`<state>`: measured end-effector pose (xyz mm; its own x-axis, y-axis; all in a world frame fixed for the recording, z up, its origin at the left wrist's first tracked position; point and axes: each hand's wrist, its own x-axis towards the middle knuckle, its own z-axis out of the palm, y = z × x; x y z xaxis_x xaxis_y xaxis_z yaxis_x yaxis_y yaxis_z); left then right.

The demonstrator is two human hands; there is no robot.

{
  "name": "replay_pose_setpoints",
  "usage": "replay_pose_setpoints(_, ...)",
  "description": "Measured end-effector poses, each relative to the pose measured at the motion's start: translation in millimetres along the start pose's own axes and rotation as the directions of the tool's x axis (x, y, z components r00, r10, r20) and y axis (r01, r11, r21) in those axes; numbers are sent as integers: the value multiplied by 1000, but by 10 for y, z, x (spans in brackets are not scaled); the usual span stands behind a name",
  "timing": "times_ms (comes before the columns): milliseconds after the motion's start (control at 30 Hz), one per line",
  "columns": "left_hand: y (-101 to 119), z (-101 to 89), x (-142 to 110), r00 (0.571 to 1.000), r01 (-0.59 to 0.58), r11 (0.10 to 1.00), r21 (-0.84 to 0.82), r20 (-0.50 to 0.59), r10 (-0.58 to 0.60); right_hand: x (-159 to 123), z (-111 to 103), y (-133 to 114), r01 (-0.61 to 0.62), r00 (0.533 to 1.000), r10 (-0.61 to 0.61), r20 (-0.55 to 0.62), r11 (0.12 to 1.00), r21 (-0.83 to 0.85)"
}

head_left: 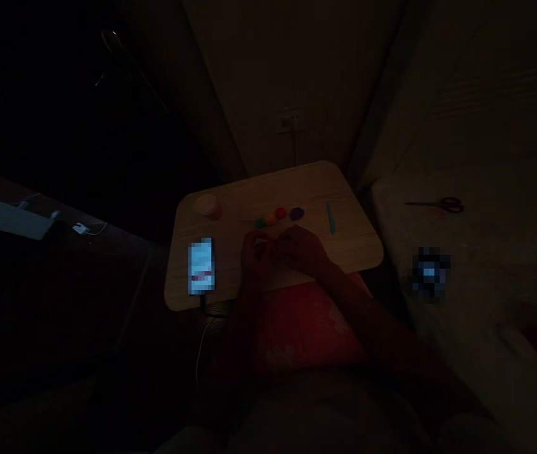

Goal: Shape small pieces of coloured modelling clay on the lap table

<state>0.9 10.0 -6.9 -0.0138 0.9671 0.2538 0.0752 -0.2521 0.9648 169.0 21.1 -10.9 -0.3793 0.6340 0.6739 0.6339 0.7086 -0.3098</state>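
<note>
Closest in on my feed, a red patterned cloth (297, 325) lies between the forearms, below the near edge of the wooden table (249, 188). Over that edge I have the left hand (253, 255) and right hand (300, 247) close together, fingers curled in; a small pale spot shows between them, but it's too dark for me to tell whether either grips anything. To their left I see a lit screen (201, 268) with a dark cable below it. Just beyond the fingers sit the coloured lumps, in a row from left to right: green (259, 222), orange (270, 219), red (280, 213) and purple (297, 214). A blue-green stick (330, 218) lies right of them, a pale tub (207, 206) well left, and farthest off I make out a wall socket (290, 121).
</note>
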Motion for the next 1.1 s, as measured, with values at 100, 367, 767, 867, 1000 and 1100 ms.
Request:
replay_pose_setpoints(100,26,0,-6,1000,-2,1000,13,6,2,3,-15,0,10,1000,-10,17,1000,8)
replay_pose_setpoints(367,60,-24,11,987,-97,949,300,148,54,-39,-10,-16,3,998,-4,-57,1000,-7)
replay_pose_setpoints(767,-7,-30,8,985,-39,940,340,170,-20,-27,-59,-65,-27,999,28,-22,999,25)
replay_pose_setpoints(867,7,-25,3,986,-37,934,355,163,-23,-45,-28,-41,-24,999,24,-21,999,31)
replay_pose_setpoints(1000,46,-15,-9,983,-77,924,375,181,8,-78,0,-10,-42,999,42,10,999,22)
replay_pose_setpoints(1100,48,-9,-10,981,-76,917,393,193,-1,-90,-2,-1,-46,999,45,27,999,17)
